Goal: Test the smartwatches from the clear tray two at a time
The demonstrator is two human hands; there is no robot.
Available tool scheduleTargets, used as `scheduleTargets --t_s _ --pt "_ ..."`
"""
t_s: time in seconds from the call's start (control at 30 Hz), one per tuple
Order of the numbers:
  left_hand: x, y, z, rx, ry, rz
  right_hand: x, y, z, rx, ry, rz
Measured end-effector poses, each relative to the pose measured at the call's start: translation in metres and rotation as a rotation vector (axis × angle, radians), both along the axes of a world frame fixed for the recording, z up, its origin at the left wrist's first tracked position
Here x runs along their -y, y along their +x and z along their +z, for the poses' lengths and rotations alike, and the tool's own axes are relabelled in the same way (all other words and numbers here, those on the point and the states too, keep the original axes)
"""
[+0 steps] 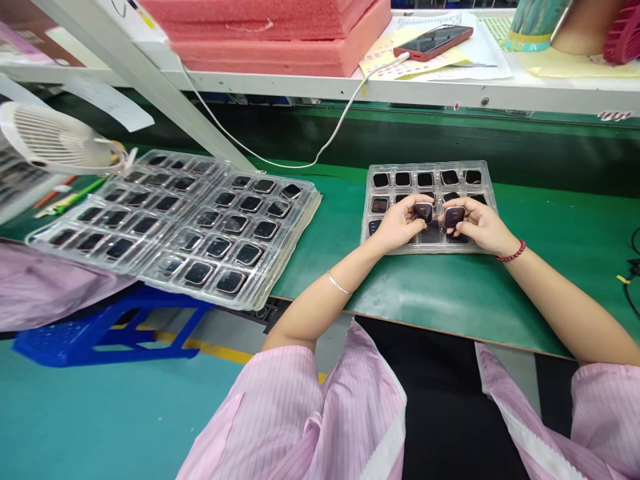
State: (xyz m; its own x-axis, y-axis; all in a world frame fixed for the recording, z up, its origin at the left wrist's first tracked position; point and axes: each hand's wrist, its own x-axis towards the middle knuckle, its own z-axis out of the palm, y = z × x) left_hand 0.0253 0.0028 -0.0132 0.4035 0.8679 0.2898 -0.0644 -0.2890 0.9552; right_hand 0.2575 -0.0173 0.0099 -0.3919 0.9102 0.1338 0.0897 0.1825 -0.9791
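Both arms of the person reach forward over the green surface (545, 233), and they come toward each other, so that the two hands meet nearly side by side above a clear tray (426, 166). The left hand (400, 225) comes from the left, with the forearm slanting up and inward; its thumb and fingers are pinched on a first square device (423, 212), which has a dark face. The thumb lies at the lower side of this device, and the fingers curl at its upper side. The right hand (481, 223) comes from the right in almost a mirror pose, its forearm also slanting inward, and it is clamped with thumb and fingers on a second square device (455, 217), also dark. The two devices are near to each other but not touching, and their faces are turned to the viewer. Both are held over the tray, where other similar pieces sit in rows of compartments; some of these are covered by the hands. A thin silver bracelet (339, 285) is around the left forearm, and a red beaded bracelet (513, 252) is around the right wrist. The elbows are bent, and the upper arms are in striped pink sleeves (273, 393).
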Motion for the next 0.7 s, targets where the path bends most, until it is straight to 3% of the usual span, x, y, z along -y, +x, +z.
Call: scheduleTargets --t_s 0.27,0.7 --pt "0.000 0.000 -0.001 0.000 -0.047 -0.036 0.000 0.000 -0.001 0.009 -0.025 -0.009" --pt "-0.010 -0.002 -0.013 0.025 0.065 -0.064 -0.003 0.003 -0.004 -0.024 0.001 0.018"
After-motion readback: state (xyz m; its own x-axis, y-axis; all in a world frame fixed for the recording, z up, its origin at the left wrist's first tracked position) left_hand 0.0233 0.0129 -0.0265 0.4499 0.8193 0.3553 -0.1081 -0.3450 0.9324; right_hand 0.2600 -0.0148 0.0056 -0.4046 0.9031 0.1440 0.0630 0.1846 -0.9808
